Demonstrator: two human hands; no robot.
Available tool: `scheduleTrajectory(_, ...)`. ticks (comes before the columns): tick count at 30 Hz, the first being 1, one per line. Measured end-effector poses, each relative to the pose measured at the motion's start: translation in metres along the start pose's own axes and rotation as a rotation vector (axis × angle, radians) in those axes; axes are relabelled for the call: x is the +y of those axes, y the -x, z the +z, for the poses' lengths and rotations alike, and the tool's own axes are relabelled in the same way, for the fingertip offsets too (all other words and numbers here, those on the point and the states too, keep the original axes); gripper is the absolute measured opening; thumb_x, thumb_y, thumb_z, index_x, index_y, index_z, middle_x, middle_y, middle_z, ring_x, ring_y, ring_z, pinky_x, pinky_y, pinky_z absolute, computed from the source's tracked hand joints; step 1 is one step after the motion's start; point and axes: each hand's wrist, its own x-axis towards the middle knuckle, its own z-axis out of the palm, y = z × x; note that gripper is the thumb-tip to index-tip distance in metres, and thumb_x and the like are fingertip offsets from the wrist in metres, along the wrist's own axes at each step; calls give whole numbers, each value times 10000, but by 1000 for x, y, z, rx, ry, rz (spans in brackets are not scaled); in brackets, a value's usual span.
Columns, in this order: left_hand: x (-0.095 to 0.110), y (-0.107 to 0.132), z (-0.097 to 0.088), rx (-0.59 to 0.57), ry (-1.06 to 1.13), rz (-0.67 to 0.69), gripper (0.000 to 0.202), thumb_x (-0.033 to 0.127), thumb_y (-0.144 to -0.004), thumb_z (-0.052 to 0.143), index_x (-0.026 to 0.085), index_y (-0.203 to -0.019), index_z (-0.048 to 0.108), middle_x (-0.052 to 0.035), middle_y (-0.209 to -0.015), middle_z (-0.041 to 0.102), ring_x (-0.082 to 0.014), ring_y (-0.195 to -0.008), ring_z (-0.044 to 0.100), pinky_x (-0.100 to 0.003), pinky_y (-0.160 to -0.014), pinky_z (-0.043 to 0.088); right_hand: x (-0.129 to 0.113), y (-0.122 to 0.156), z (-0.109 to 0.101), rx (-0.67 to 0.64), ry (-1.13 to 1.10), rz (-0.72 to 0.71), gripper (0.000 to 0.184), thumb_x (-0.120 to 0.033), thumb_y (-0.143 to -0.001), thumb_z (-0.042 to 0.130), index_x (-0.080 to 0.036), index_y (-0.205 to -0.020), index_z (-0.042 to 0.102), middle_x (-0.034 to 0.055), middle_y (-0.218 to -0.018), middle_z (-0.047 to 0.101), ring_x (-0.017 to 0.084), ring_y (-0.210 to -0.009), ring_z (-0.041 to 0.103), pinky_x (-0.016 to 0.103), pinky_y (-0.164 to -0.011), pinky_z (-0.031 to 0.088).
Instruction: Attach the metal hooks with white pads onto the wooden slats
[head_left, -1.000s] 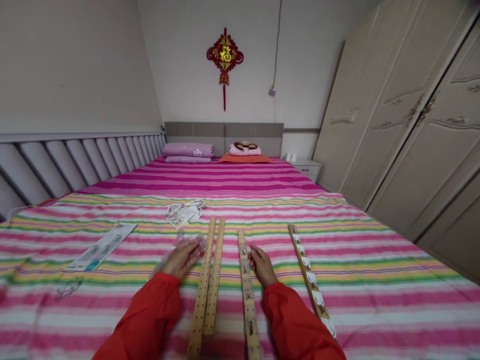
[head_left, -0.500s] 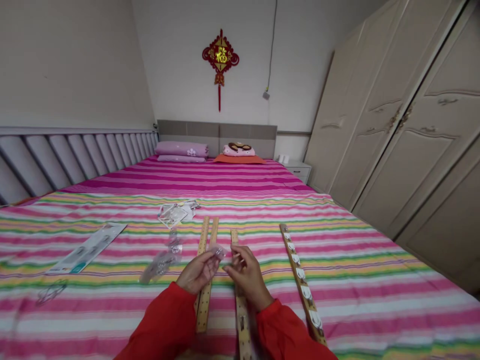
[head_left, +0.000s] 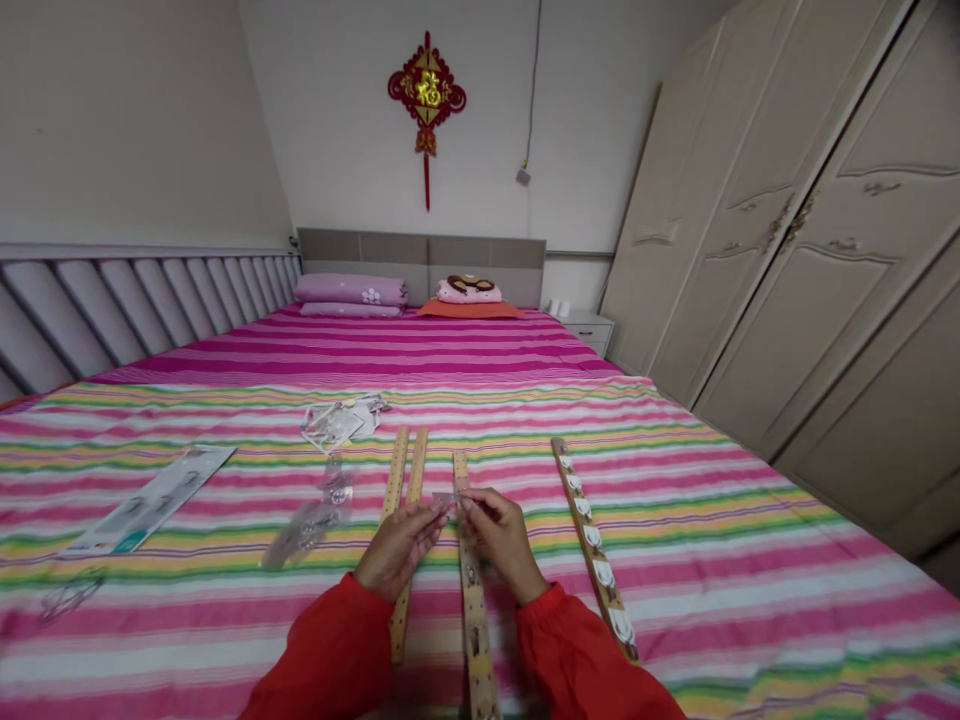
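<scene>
Between the fingertips of both hands is a small clear plastic bag (head_left: 444, 496). My left hand (head_left: 399, 545) pinches it from the left. From the right, my right hand (head_left: 501, 532) grips the bag's edge with thumb and forefinger; what lies inside is too small to make out. Below the hands runs a wooden strip (head_left: 477, 640) with holes and a few small metal pieces on it. Two bare drilled wooden strips (head_left: 398, 480) lie to its left, partly behind my left hand. Another strip (head_left: 596, 565), fitted with a row of white pieces, rests to the right.
Clear plastic bags (head_left: 304, 530) with metal bits lie left of the strips. Farther left are a long flat package (head_left: 154, 500) and a thin looped dark item (head_left: 73, 593). Loose packaging (head_left: 341, 420) is piled beyond. Everything lies on a striped bed sheet (head_left: 720, 590).
My right hand has come in to meet my left, and its fingers now close on the bag's edge. The view has shifted slightly, moving the scene up and left.
</scene>
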Motion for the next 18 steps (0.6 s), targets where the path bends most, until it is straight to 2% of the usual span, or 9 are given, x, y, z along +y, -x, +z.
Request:
scheduleTrajectory(3,-4,0,3,-10,-197,226,124,195,-628,761,138,-709,686,-41,-689,692,-121,-671,631,-180,-618,482,5,1,0,-17,-132,158,314,-429,-641,736,-189,-844,720,5,-600,646,133,-500,548,250,-483,434)
scheduleTrajectory(6,-9,1,9,-68,-385,423,142,229,-602,762,147,-690,687,-33,-675,687,-147,-667,626,-220,-646,483,5,4,4,-34,-196,205,329,-453,-640,736,-167,-803,711,1,-542,634,114,-447,531,227,-443,412)
scheduleTrajectory(9,-12,0,12,-73,-411,441,169,268,-598,759,157,-691,671,-23,-666,677,-148,-640,615,-234,-624,480,3,7,8,-43,-242,221,302,-447,-659,724,-157,-743,697,-11,-499,608,94,-404,508,197,-400,379)
scheduleTrajectory(14,-11,-10,6,58,-351,407,287,384,-608,741,155,-751,646,-24,-681,674,-144,-664,604,-217,-575,439,2,9,8,-37,-316,278,290,-425,-654,729,-158,-761,689,6,-584,646,88,-425,538,174,-388,384)
scheduleTrajectory(18,-9,-19,2,-34,-372,393,304,396,-599,736,139,-741,659,-28,-657,669,-149,-677,606,-239,-659,453,6,7,4,-94,-246,307,303,-434,-670,710,-142,-753,702,1,-495,608,89,-414,523,172,-393,377)
